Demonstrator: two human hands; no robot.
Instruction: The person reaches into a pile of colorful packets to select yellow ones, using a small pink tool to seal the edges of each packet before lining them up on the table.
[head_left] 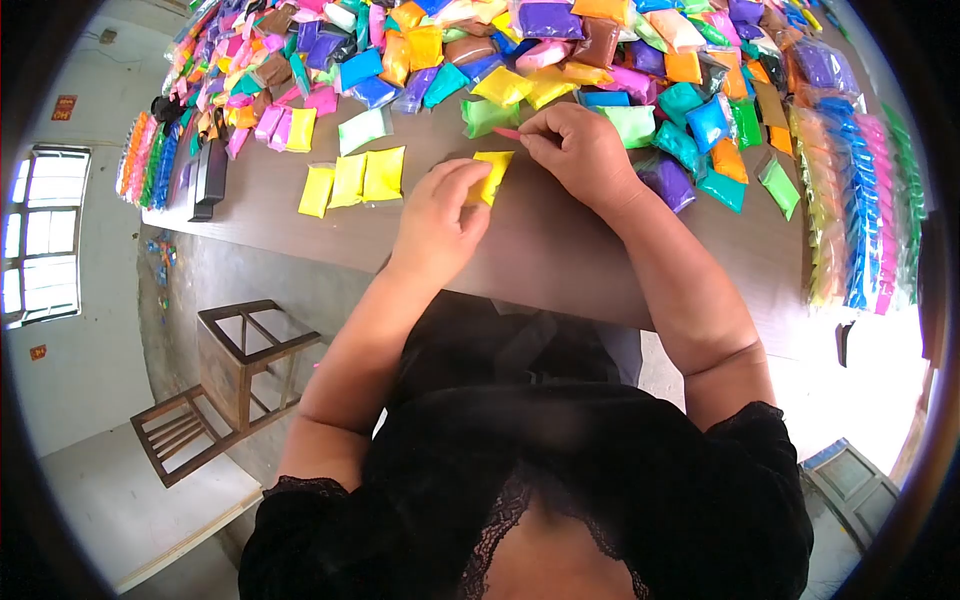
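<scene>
Currently closed on a yellow packet (497, 165) with the left hand (437, 222), fingers bent over its near part; cannot tell from this angle how firmly, or whether lifted off the table (560, 250). Pinching a slim pinkish-red piece (507, 133) between thumb and forefinger of the right hand (575, 150), just beyond the yellow packet and by the edge of a green packet (484, 115). Could lose the slim piece through so narrow a pinch, or drag the green packet askew by sweeping low across it. Might also split the yellow packet's thin film by squeezing hard on a probably soft filling. To the left, side by side, three yellow packets (348, 180), easily knocked out of line by a wide swing of the left wrist. Just above them, a pale green packet (365, 128); farther out, a heap of coloured packets (425, 47), liable to slide nearer if bumped by the right knuckles. Over at the right end, long bundles in clear wrap (865, 210).
</scene>
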